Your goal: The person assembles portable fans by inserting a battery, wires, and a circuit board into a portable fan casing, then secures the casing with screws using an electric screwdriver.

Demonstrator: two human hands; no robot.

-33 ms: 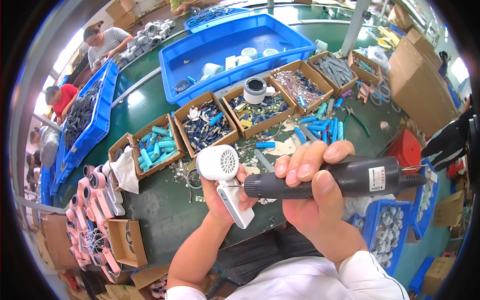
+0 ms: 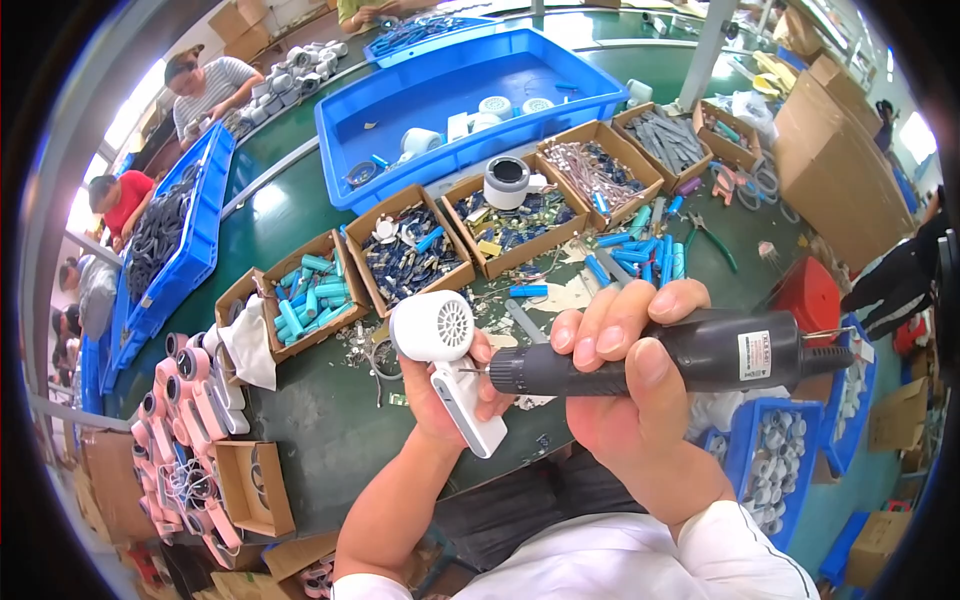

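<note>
My left hand (image 2: 430,400) is wrapped round a white handheld fan (image 2: 432,325) with a round grilled head and a short flat handle. In my right hand (image 2: 630,380) is a black electric screwdriver (image 2: 700,352), held level and pointing left. Its thin bit reaches the fan near the joint of head and handle; whether the tip sits in a screw is hidden. Just beyond my hands lie loose blue battery cells (image 2: 640,255) and a pair of green-handled pliers (image 2: 712,240).
Cardboard boxes of teal cells (image 2: 262,290), circuit boards (image 2: 408,255) and wires line the table. Behind them stands a large blue tray (image 2: 335,130) with white fan parts. Pink fans (image 2: 185,430) are piled at left; a blue crate (image 2: 770,420) is at right. Other people work far left.
</note>
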